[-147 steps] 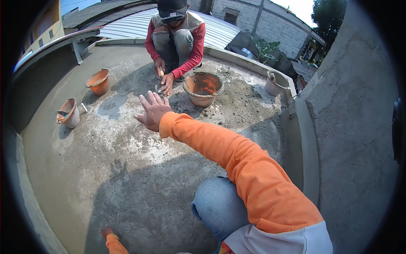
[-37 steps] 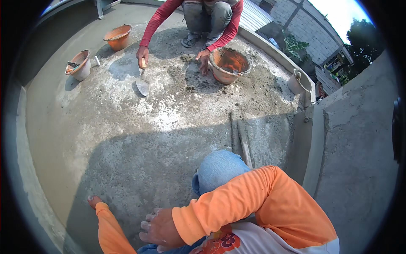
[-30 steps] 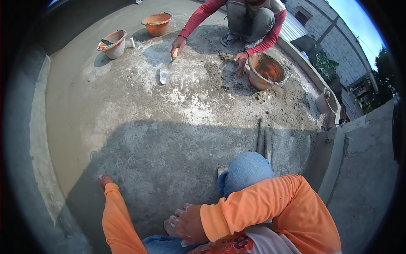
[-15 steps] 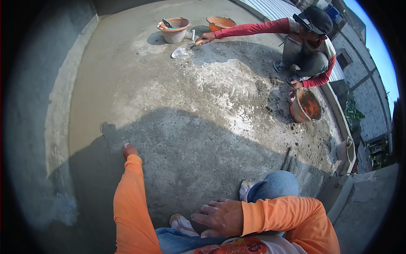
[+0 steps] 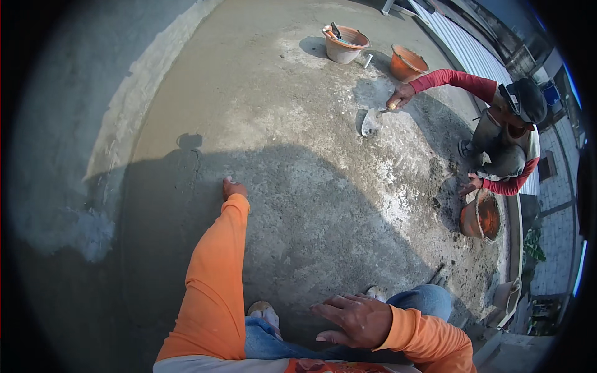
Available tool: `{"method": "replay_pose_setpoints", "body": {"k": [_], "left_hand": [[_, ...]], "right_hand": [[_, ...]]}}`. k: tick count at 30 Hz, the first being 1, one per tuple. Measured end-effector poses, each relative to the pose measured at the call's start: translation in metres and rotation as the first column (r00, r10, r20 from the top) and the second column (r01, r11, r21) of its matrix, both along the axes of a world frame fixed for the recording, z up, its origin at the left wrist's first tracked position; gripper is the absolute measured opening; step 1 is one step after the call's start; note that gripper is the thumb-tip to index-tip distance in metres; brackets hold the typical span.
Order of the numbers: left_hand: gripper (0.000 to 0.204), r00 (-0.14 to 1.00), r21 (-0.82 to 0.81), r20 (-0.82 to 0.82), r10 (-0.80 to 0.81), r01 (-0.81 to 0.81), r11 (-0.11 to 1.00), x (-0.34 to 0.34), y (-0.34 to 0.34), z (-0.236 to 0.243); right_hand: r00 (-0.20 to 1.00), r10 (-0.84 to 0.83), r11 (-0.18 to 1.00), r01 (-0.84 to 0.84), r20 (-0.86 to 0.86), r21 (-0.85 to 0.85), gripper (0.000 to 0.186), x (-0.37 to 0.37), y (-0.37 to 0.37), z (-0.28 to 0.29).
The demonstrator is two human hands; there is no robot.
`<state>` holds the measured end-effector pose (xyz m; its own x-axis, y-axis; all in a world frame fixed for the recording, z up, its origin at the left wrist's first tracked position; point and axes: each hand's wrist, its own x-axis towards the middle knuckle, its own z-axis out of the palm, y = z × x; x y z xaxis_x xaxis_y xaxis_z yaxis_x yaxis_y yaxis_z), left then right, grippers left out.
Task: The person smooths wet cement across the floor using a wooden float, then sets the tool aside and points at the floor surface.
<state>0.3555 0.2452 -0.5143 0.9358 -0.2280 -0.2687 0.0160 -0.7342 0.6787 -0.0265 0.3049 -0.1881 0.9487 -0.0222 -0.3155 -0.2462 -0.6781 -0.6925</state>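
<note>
My left arm reaches forward in an orange sleeve, and my left hand (image 5: 234,188) is low over the grey floor at the edge of my shadow. Its fingers look curled closed; whatever they hold, if anything, is hidden beneath the hand. My right hand (image 5: 356,320) hovers in front of my body near my knee, palm down, fingers apart and holding nothing. Dusty grey marks cover its back. The cement floor (image 5: 292,205) under both hands is smooth and damp-looking at the left, rougher and patchy in the middle.
At the right a co-worker (image 5: 504,137) squats, holding a trowel (image 5: 372,122) to the floor, the other hand by a mortar bucket (image 5: 479,217). Farther off stand a bucket with tools (image 5: 345,46) and an orange bucket (image 5: 408,62). A grey wall (image 5: 99,93) borders the left.
The view has turned, shifting the scene. The co-worker's trowel has come nearer across the floor. My right hand has lifted, its fingers spread wider; my left stays low over the floor.
</note>
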Motion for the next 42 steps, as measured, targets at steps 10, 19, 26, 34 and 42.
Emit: {"method": "replay_pose_setpoints", "body": {"k": [10, 19, 26, 34, 42], "left_hand": [[0.058, 0.931, 0.466, 0.131, -0.341, 0.245, 0.85, -0.028, 0.005, 0.018], [0.068, 0.93, 0.543, -0.11, -0.352, 0.352, 0.762, -0.034, -0.005, 0.021], [0.061, 0.929, 0.552, -0.138, -0.344, 0.36, 0.752, -0.029, -0.002, 0.034], [0.06, 0.898, 0.538, -0.223, -0.38, 0.438, 0.72, -0.026, -0.006, 0.044], [0.053, 0.922, 0.494, -0.178, -0.345, 0.387, 0.778, -0.021, 0.0, 0.029]], "right_hand": [[0.996, -0.068, 0.997, 0.07, 0.065, -0.028, 0.052, 0.009, 0.006, 0.006], [0.993, -0.103, 0.994, 0.105, 0.056, -0.03, 0.053, 0.011, 0.009, 0.017], [0.982, -0.138, 0.99, 0.139, 0.129, -0.002, 0.05, 0.009, 0.009, 0.019], [0.987, -0.096, 0.995, 0.099, 0.125, -0.014, 0.052, 0.01, 0.01, 0.019], [0.992, -0.117, 0.993, 0.117, 0.041, 0.013, 0.051, 0.013, 0.018, 0.019]]}}
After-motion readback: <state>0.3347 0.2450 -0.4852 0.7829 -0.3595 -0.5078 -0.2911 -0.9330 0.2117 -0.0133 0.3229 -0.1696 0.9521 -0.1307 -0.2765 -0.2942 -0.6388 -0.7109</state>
